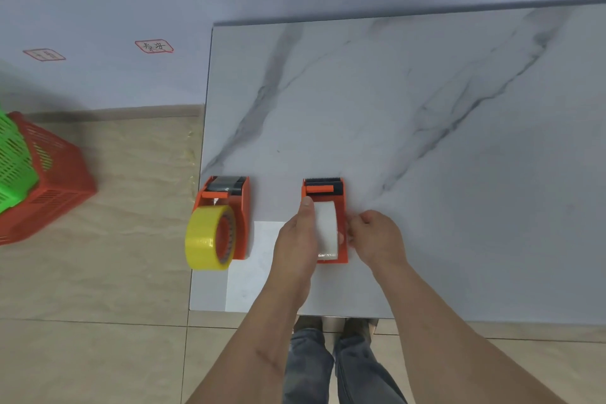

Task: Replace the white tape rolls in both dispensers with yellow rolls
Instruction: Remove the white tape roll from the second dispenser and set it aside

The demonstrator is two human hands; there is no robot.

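Both hands (296, 239) on white roll (326, 229)

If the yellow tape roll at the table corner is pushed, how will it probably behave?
The yellow tape roll seems to overhang the table edge, so a sideways push may drop it. It looks round and stiff, so it would probably roll once free. Its glossy surface may be somewhat slippery.

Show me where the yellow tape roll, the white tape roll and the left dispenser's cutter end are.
yellow tape roll (204, 241): head view, on its outer yellow band.
white tape roll (325, 223): head view, on its top curve between the hands.
left dispenser (226, 183): head view, on its grey cutter end.
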